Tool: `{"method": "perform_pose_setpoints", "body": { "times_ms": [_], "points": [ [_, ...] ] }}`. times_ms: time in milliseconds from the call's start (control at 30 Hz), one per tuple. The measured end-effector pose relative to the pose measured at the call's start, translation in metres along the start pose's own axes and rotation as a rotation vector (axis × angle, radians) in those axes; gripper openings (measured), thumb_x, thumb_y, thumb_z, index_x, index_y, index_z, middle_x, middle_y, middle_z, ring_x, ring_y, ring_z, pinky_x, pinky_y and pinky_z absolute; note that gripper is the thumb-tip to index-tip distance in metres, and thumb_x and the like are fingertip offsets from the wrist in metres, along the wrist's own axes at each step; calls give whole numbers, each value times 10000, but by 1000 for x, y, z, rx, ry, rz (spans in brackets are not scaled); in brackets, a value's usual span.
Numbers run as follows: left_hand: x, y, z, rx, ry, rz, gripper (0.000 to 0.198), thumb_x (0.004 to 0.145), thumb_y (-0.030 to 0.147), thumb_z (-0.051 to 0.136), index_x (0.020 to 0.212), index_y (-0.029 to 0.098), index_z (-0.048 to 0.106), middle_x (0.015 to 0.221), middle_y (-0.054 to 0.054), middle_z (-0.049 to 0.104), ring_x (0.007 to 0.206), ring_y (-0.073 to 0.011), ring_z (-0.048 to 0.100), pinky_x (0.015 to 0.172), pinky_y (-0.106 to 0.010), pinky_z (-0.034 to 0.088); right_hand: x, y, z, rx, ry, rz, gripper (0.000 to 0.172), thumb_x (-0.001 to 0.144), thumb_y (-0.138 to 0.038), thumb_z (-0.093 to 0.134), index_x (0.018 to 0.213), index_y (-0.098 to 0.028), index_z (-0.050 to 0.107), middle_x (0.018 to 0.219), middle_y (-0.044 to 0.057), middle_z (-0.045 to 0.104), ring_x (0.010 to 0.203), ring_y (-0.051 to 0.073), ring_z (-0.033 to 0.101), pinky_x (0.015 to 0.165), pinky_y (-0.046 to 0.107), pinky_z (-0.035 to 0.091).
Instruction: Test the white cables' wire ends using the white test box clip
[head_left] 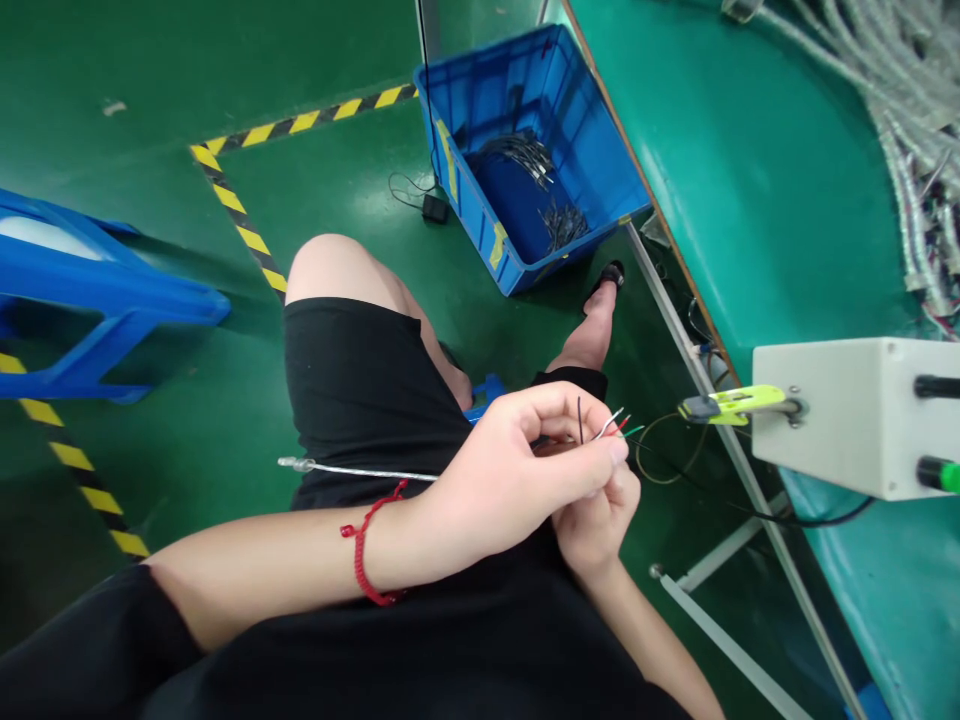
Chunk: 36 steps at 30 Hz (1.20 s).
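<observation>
My left hand [510, 470], with a red cord bracelet [365, 545] on its wrist, is closed around a braided silver cable [360, 471] that runs left across my lap to a metal tip. Thin black, white, red and green wires [609, 425] fan out from the cable's end past my fingertips. My right hand [600, 520] sits just below, its fingers curled against my left fingers and pinching the wires near their base. The exact grip is partly hidden.
To the right, a white box [847, 415] with a yellow-green clip [731, 405] stands at a green bench edge [750, 150]. Bundled cables [907, 130] lie beyond. A blue crate [525, 150] holding wire bunches sits on the floor; a blue stool [90, 280] stands left.
</observation>
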<state>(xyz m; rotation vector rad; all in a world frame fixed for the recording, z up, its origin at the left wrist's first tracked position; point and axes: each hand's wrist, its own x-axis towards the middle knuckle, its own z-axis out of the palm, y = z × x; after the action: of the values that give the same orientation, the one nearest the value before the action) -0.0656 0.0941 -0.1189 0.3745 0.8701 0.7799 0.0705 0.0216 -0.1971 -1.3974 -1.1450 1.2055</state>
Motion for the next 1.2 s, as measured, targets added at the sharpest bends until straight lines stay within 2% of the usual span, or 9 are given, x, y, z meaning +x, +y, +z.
{"method": "perform_pose_setpoints", "body": {
  "times_ms": [133, 233, 333, 433, 600, 767, 967, 1200],
  "points": [
    [0, -5, -4, -18, 8, 41, 208, 843, 129, 862, 836, 143, 655, 746, 26, 657, 688, -81, 607, 680, -197, 485, 7, -9, -11, -32, 100, -97, 325, 960, -384, 673, 678, -222, 683, 610, -15, 569, 570, 155, 536, 568, 338, 449],
    [1, -7, -6, -54, 15, 73, 235, 846, 117, 876, 822, 151, 645, 755, 36, 661, 647, -55, 558, 623, -174, 450, 11, -20, -17, -20, 214, -107, 274, 983, -321, 569, 828, -212, 768, 703, 18, 675, 635, 182, 617, 561, 336, 460],
    [2, -7, -7, -104, -2, 79, 272, 863, 104, 864, 783, 155, 610, 697, 54, 653, 574, -33, 507, 569, -160, 418, 16, -35, -20, 40, 335, -26, 350, 1023, -324, 442, 964, -190, 760, 721, 32, 696, 606, 182, 621, 519, 319, 436],
    [1, -5, -7, -61, 23, 93, 275, 858, 92, 861, 768, 146, 606, 685, 56, 641, 586, -29, 512, 570, -147, 412, 20, -51, -20, 102, 393, 107, 434, 1041, -429, 398, 1002, -175, 748, 660, 40, 688, 568, 193, 605, 524, 327, 439],
    [-2, -2, -5, 61, 56, 132, 211, 891, 108, 811, 800, 142, 624, 678, 61, 602, 595, -34, 485, 569, -153, 394, 22, -76, -20, 132, 392, 200, 566, 1064, -541, 355, 1164, -151, 753, 622, 41, 671, 572, 194, 587, 582, 343, 459],
    [-2, 1, -3, 181, 63, 149, 166, 944, 159, 751, 837, 159, 624, 702, 42, 599, 604, -59, 466, 567, -186, 386, 27, -86, -17, 254, 319, 276, 628, 1067, -596, 370, 1311, -138, 724, 610, 29, 628, 601, 185, 576, 617, 337, 475],
    [1, 2, -3, 287, 46, 164, 138, 944, 170, 729, 856, 181, 623, 696, 45, 548, 580, -70, 412, 524, -201, 363, 32, -80, -14, 413, 295, 280, 551, 1063, -582, 491, 1354, -173, 720, 619, -12, 543, 612, 155, 512, 615, 311, 479],
    [3, 7, -1, 341, 43, 145, 122, 942, 181, 715, 857, 184, 628, 722, 31, 563, 587, -79, 405, 528, -215, 364, 29, -65, -14, 397, 392, 186, 423, 1003, -546, 666, 1277, -237, 759, 579, -54, 457, 555, 144, 430, 592, 320, 488]
  ]
}}
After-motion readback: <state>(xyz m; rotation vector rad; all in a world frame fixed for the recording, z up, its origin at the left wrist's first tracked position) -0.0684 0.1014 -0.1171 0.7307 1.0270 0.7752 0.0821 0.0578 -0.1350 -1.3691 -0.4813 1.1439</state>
